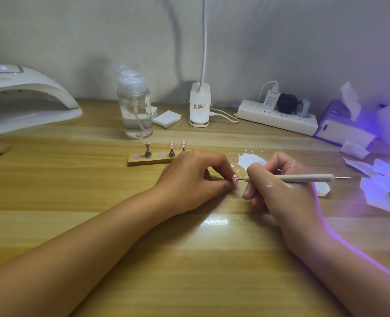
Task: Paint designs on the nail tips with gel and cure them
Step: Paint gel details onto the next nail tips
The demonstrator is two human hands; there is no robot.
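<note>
I see the left hand resting on the light wooden table, fingers curled and pinching a small pink nail tip with white dots. The tip stands roughly upright, its painted face turned to the right. My right hand grips a slim white dotting pen close to its front end. The pen lies nearly level, long axis running left to right, with its fine point aimed left at the nail tip. I cannot tell whether it touches. Its other metal end sticks out to the right. Just behind the hands lies a white smear of gel. Left of that, a wooden holder strip carries three more pink tips on small stands.
</note>
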